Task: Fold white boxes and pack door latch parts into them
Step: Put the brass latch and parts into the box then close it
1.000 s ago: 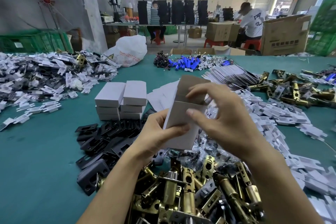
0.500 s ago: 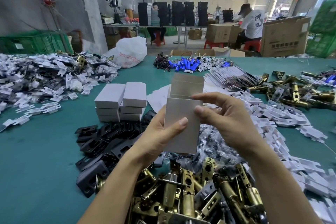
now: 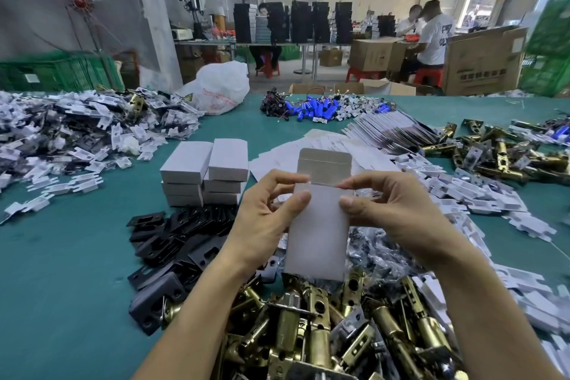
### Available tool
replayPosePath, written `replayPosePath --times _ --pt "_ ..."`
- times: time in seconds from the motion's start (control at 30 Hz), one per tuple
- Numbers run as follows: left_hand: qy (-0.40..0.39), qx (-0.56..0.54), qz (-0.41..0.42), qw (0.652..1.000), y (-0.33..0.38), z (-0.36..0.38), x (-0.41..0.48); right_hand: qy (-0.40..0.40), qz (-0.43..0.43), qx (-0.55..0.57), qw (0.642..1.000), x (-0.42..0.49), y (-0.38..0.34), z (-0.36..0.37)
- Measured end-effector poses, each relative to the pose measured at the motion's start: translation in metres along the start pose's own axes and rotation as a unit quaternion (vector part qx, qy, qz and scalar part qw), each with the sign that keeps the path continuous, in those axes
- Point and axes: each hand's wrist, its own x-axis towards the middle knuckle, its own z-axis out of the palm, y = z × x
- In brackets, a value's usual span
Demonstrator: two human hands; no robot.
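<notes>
Now both hands, left hand [image 3: 262,219] and right hand [image 3: 391,213], are pinching the upright white box [image 3: 317,231] above brass latches [image 3: 311,327], flap open.

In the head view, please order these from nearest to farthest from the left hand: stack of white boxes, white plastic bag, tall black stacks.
1. Stack of closed white cardboard boxes, beside the left hand.
2. White plastic bag, table's far edge.
3. Tall black stacks, on the background table.
</notes>
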Motion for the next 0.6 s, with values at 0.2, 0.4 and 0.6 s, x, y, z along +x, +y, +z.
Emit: replayPosePath --times 0.2,0.4,0.6 --pt "-0.023 0.079 -0.017 0.996 -0.005 0.004 -0.003 -0.030 -0.029 -0.048 0.998 0.003 0.006 0.004" --pt "0.026 0.091 -0.066 0.993 -0.010 -0.005 0.000 -0.013 -0.061 -0.069 0.996 0.007 0.011 0.008" --pt "0.027 0.058 -0.060 0.996 -0.006 -0.004 -0.002 0.001 -0.030 -0.080 0.996 0.007 0.007 0.017"
